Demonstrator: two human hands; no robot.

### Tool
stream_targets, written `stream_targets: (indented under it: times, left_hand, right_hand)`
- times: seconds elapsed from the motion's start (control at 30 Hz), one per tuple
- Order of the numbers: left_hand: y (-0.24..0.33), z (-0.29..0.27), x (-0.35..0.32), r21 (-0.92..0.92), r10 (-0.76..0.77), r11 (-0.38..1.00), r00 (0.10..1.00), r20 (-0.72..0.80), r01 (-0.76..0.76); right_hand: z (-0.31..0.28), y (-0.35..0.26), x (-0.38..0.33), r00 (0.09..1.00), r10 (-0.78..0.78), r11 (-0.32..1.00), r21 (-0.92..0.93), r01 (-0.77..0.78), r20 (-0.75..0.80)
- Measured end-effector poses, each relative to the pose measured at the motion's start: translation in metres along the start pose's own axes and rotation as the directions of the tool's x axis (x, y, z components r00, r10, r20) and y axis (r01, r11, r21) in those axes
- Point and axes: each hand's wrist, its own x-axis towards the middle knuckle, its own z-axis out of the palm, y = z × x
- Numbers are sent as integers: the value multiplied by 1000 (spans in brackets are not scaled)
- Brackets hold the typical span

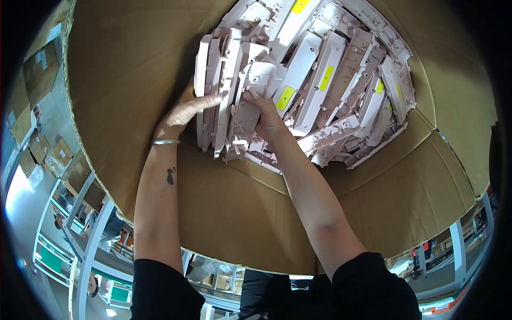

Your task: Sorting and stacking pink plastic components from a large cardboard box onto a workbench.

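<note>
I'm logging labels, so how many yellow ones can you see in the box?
6 yellow labels: one at top, two in the middle, three at right, the lowest a sliver. More may be hidden.

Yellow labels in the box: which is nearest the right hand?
The leftmost yellow label, close to the right hand; every other label lies farther right in the picture.

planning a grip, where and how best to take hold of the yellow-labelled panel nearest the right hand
Grip the panel probably by its far end's long edges, from above: it's narrow, and its near end lies by the right hand.
</note>
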Motion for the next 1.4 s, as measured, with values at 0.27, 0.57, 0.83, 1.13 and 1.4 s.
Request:
stream_targets:
  times: [0.27, 0.57, 0.83, 1.13, 1.4]
  left_hand:
    - [26, 47, -63, -107, 28, 994, 998, 60, -22]
    - [83, 151, -208, -303, 127, 949, 983, 129, -83]
    - [148, 327, -349, -211, 268, 943, 963, 21, -258]
    - [229, 472, -425, -210, 359, 933, 762, 538, -291]
    - [269, 763, -506, 107, 24, 974, 558, 830, -202]
  right_hand:
    - [32, -53, -81, 999, 6, 980, -199, -13, -35]
    - [128, -166, -306, 966, -240, 742, -624, 245, 94]
    - [131, -221, -539, 879, -463, 618, -672, 409, 110]
    - [115, -219, -744, 646, -761, 638, -242, 731, -56]
    - [2, -252, -932, 206, -927, 261, -146, 954, -313]
